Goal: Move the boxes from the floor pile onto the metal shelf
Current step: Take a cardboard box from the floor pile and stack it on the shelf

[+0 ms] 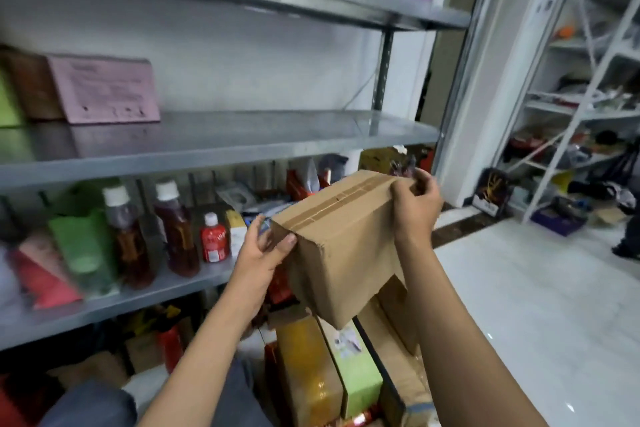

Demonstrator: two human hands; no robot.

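I hold a taped brown cardboard box point(343, 246) in the air with both hands, in front of the metal shelf point(221, 146). My left hand point(263, 250) grips its near left end, thumb on top. My right hand point(415, 204) grips its far right end. The box is tilted, its far end higher. It hangs just below the level of the middle shelf board. Below it lies the floor pile point(346, 367): a yellow-wrapped box, a light green box and brown cartons.
A pink box point(104, 90) stands at the left of the middle board; the rest of that board is bare metal. The lower board holds bottles point(173, 229) and packets. White racks point(581, 107) with clutter stand at the right, across white floor tiles.
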